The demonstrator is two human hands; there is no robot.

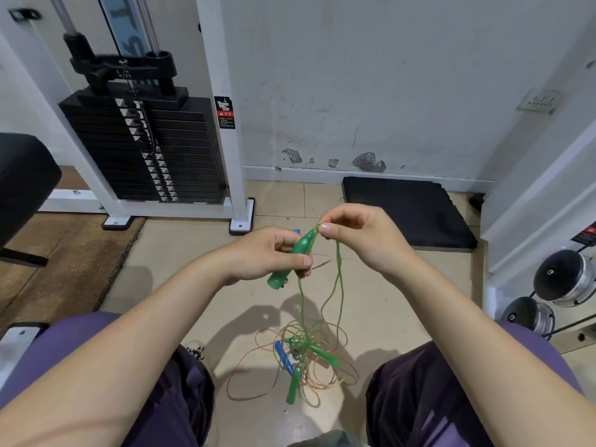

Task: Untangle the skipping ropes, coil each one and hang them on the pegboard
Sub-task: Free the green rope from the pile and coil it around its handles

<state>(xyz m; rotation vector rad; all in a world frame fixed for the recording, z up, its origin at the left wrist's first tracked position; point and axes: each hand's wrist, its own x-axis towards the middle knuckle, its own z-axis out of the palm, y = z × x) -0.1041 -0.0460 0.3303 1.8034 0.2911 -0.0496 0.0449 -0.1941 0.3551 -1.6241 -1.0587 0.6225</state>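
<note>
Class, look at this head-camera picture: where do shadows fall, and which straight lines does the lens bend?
Head view: the arms and hands cast soft shadows on the floor just above the rope tangle, so light comes from behind and above; the wide-angle lens bows the white machine post and the wall edges at right; the lifted green handle stays sharp, with no strong glare.

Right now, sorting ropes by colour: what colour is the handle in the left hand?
Green handle, gripped by the left hand; head view.

Wall (371, 75): white, scuffed, paint chipped near my floor line
Floor (180, 253): beige tile
Far left: weight stack (145, 150) in white frame
Far right: black mat (406, 211)
Right: dumbbells (564, 279)
</note>
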